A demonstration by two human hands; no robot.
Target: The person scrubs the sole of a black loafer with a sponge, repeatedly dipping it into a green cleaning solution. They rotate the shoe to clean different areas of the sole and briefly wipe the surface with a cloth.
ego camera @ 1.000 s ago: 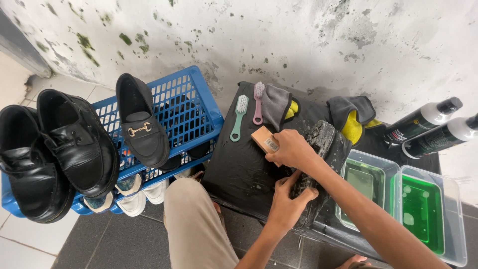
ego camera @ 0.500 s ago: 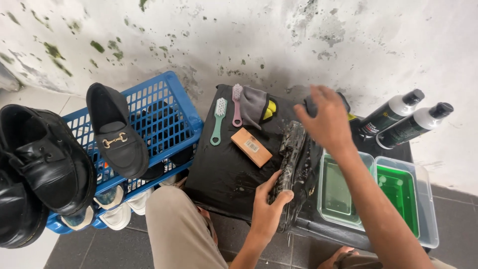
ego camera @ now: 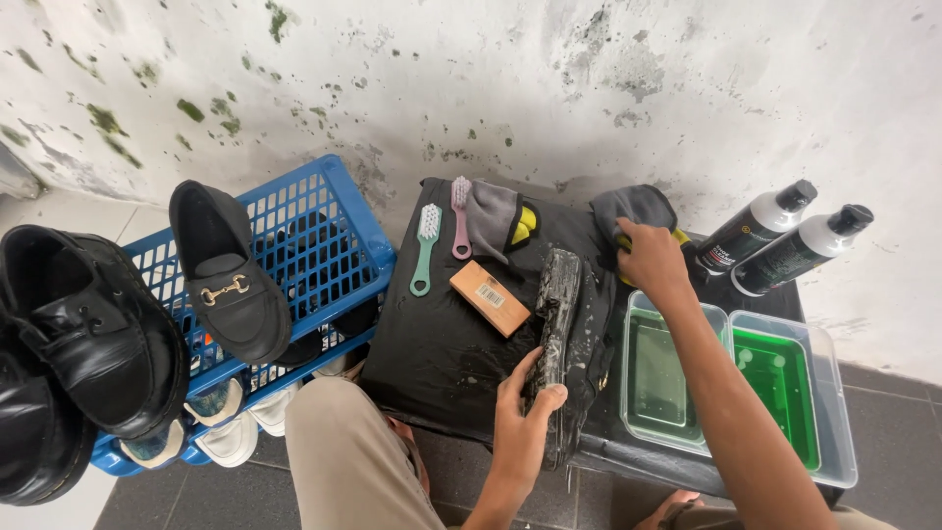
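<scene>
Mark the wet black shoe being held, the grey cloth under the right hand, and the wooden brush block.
wet black shoe point(ego camera: 561, 294): head view, on its sudsy sole.
grey cloth point(ego camera: 633, 204): head view, on the bare fold above the fingers.
wooden brush block point(ego camera: 490, 297): head view, on its flat top.

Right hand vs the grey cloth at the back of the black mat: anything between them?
Nothing visible. The right hand already rests on the grey-and-yellow cloth at the mat's far edge. The wet black shoe lies left of it, gripped by the left hand, off that path.
</scene>
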